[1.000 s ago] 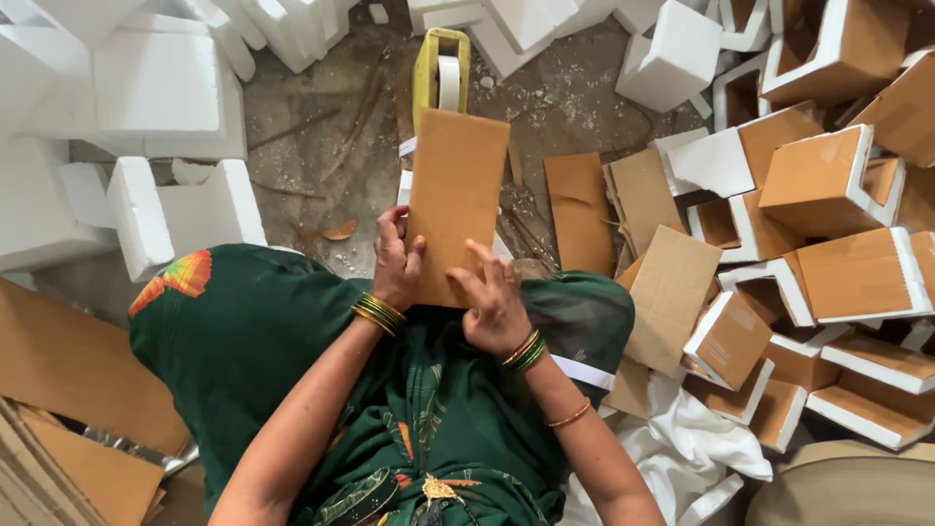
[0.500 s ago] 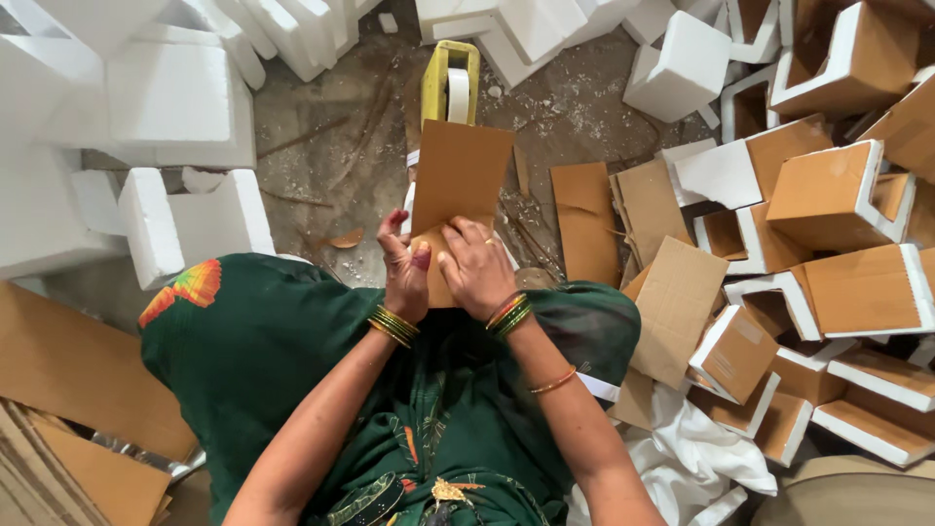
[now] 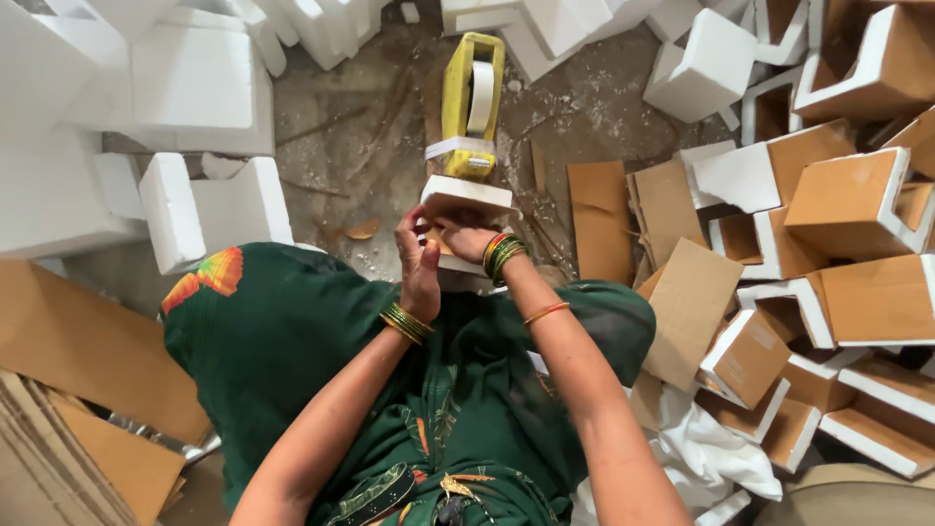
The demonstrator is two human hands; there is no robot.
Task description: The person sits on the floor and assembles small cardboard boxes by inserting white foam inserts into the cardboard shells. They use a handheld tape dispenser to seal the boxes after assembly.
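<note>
Here both hands, left hand (image 3: 421, 265) and right hand (image 3: 466, 234), grasp a white foam block (image 3: 466, 198) just near the yellow tape dispenser (image 3: 471, 107), mid-assembly; taping likely demands steady alignment

Head camera — looking straight down, close.

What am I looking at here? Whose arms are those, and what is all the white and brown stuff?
A person wears a camera on their head, so the picture looks straight down at their own arms and lap. The left hand and right hand together hold a white foam piece with brown card on it. Just beyond stands a yellow tape dispenser on the dusty floor. On one side lie plain white foam blocks. On the other side is a heap of foam pieces covered with brown cardboard. Flat cardboard sheets lie beside the green dress.
</note>
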